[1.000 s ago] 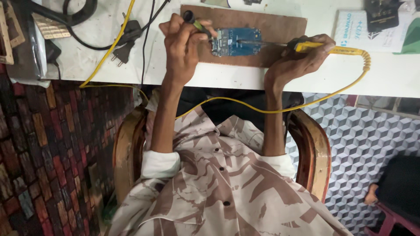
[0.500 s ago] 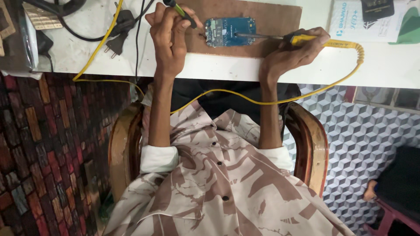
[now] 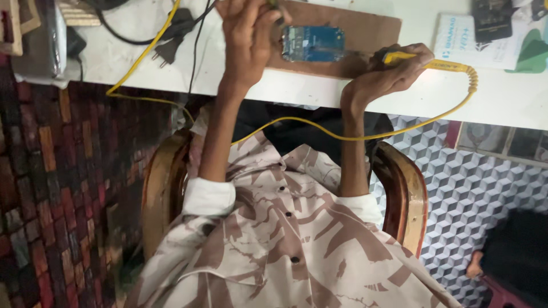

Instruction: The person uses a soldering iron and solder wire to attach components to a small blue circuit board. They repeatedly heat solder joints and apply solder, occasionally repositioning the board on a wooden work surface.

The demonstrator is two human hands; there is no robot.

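The right hand (image 3: 388, 71) is closed around the yellow soldering iron (image 3: 411, 59), its tip at the blue circuit board (image 3: 313, 43) on the brown board (image 3: 365, 34) on the bench (image 3: 502, 97). The left hand (image 3: 248, 34) pinches a thin tool (image 3: 275, 5) beside it. The work looks to be in the middle.

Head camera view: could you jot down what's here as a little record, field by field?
Setting: white table, person seated in a wooden chair
Left hand: raised over the table, fingers closed on a thin tool, mostly cut off by the frame
Right hand: rests on the table edge, gripping a yellow-handled tool
Cord: yellow cable loops from that handle down below the table
Between the hands: blue circuit board on a brown board
Also on the table: black plug
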